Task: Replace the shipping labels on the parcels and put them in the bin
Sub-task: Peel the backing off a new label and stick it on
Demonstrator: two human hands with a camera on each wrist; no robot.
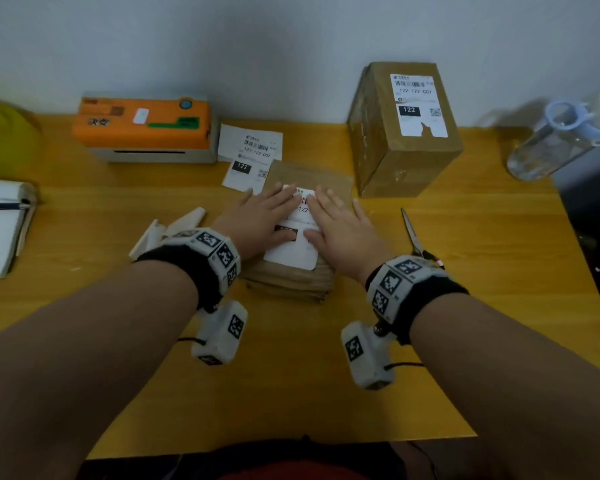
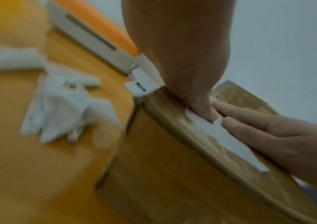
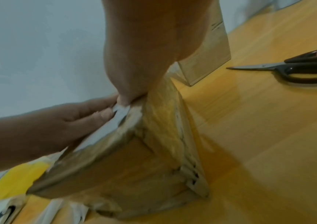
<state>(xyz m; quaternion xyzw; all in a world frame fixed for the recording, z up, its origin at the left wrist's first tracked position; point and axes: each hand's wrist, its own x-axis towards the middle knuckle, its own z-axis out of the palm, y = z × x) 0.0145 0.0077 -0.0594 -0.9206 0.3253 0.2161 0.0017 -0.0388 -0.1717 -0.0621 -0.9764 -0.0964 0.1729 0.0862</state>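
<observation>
A smooth yellow wooden table (image 1: 430,306) stood against a plain pale wall (image 1: 257,39). At its middle lay a flat cardboard parcel (image 1: 291,282), creased and taped, with a glossy white label (image 1: 291,252) on its top face. The left hand (image 1: 260,220) and right hand (image 1: 343,230) lay side by side, fingers straight and flat, pressing that label down. Behind stood a taller taped box (image 1: 402,157) bearing a torn label. A loose label sheet (image 1: 250,154) lay beside an orange-topped printer (image 1: 146,129). Steel scissors (image 1: 413,233) lay to the right; curled white paper scraps (image 1: 167,230) to the left.
</observation>
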